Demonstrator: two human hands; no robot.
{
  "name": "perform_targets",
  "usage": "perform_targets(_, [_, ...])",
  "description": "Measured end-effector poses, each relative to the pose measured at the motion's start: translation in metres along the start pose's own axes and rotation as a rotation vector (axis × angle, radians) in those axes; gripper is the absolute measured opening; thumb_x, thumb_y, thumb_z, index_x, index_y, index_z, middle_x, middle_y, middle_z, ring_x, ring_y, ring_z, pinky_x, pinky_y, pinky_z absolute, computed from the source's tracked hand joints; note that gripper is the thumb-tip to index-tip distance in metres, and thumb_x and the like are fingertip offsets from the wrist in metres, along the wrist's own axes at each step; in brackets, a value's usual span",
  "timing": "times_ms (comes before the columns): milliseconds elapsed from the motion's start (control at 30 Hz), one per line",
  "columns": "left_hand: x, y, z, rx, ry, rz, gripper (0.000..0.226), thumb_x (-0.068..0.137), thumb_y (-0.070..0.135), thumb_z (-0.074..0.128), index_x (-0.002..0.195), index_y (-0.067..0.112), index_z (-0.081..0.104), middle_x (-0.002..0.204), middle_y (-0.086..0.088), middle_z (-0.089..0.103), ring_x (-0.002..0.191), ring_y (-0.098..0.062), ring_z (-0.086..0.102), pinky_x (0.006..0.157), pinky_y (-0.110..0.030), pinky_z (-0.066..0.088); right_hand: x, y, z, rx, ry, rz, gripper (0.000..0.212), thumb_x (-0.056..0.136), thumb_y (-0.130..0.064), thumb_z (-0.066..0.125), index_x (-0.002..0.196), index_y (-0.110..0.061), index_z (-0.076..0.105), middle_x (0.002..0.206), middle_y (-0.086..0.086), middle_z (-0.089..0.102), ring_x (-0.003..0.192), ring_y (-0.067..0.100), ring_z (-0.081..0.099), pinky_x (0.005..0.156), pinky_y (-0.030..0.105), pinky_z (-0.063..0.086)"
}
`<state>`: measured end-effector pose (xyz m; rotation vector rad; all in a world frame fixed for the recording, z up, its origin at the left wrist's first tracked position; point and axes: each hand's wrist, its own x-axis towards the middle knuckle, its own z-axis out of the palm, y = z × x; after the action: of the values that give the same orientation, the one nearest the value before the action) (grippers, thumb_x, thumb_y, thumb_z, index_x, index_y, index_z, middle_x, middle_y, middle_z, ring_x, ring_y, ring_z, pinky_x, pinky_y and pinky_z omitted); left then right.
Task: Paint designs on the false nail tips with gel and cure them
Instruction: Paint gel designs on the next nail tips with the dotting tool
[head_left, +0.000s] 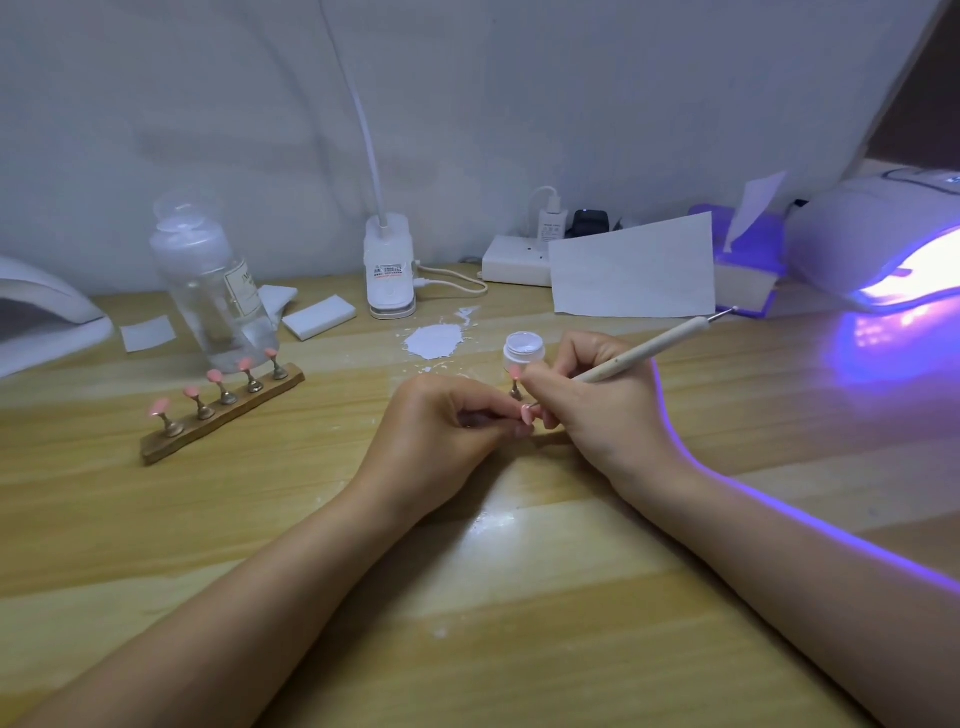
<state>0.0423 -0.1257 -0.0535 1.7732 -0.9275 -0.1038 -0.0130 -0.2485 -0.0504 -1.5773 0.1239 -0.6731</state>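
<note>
1. A pink nail tip (528, 413) on its small stand is pinched in the fingers of the left hand (441, 431), near the middle of the table (519, 597).
2. The right hand (597, 405) is closed on a thin wooden-handled brush (649, 348) in a pen-like grip, its working end brought down to the tip; the exact contact is hidden by the fingers.
3. A second tip on a stand (515, 382) stands just beyond the hands, beside a small open gel jar (523, 353).
4. Five more pink tips are mounted on a wooden holder bar (223, 415) to the left, well apart from the hands.
5. The tip is judged to be very light, thin, stiff and glossy, so it would slip or smear easily; hold is best taken on the stand's stem or base, never on the painted face.
6. The lit curing lamp (878, 244) sits at the far right, its mouth facing the table, with open table between it and the hands.
7. Room is tighter on the far side, where the jar, a patch of white powder (434, 340) and a clear bottle (218, 280) could be knocked.
</note>
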Motion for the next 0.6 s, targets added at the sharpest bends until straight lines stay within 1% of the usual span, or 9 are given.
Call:
perform_targets(100, [0.0, 0.0001, -0.0001, 0.004, -0.003, 0.004, 0.019, 0.072, -0.006, 0.071, 0.083, 0.009, 0.074, 0.079, -0.001, 0.072, 0.071, -0.002, 0.065, 0.076, -0.027, 0.054, 0.0004, -0.0001, 0.0003, 0.001, 0.0, -0.001, 0.043, 0.076, 0.008, 0.061, 0.047, -0.011, 0.036, 0.033, -0.004, 0.047, 0.037, 0.009, 0.053, 0.043, 0.012, 0.039])
perform_targets(233, [0.0001, 0.0001, -0.0001, 0.011, -0.001, 0.012, 0.018, 0.072, -0.006, 0.071, 0.083, 0.008, 0.074, 0.078, -0.003, 0.073, 0.072, -0.002, 0.066, 0.076, -0.026, 0.054, 0.0005, 0.0, 0.0003, 0.003, 0.0, 0.003, 0.042, 0.075, 0.008, 0.061, 0.047, -0.012, 0.037, 0.034, -0.004, 0.047, 0.038, 0.011, 0.054, 0.042, 0.013, 0.039])
perform_targets(367, [0.0007, -0.0004, -0.0002, 0.023, -0.007, 0.01, 0.015, 0.072, -0.005, 0.071, 0.083, 0.006, 0.074, 0.078, -0.006, 0.073, 0.072, -0.005, 0.066, 0.076, -0.028, 0.055, 0.0008, -0.0001, 0.0009, 0.002, 0.007, 0.006, 0.043, 0.075, 0.008, 0.061, 0.046, -0.013, 0.037, 0.033, -0.004, 0.047, 0.037, 0.008, 0.053, 0.042, 0.012, 0.04])
perform_targets(500, [0.0003, -0.0001, 0.0002, 0.024, -0.01, 0.016, 0.015, 0.072, -0.004, 0.071, 0.083, 0.005, 0.074, 0.078, -0.006, 0.073, 0.072, -0.002, 0.065, 0.075, -0.025, 0.054, 0.0, -0.0005, 0.0004, -0.002, 0.01, 0.003, 0.041, 0.075, 0.009, 0.06, 0.047, -0.011, 0.037, 0.033, -0.005, 0.046, 0.035, 0.005, 0.051, 0.041, 0.01, 0.038])
perform_targets(600, [0.0007, -0.0004, 0.0, 0.021, -0.01, 0.01, 0.015, 0.073, -0.005, 0.071, 0.083, 0.005, 0.074, 0.079, -0.006, 0.073, 0.073, -0.004, 0.066, 0.076, -0.026, 0.054, -0.0002, -0.0004, 0.0006, 0.006, 0.003, 0.011, 0.043, 0.075, 0.009, 0.06, 0.046, -0.012, 0.037, 0.033, -0.005, 0.046, 0.035, 0.006, 0.052, 0.042, 0.011, 0.039])
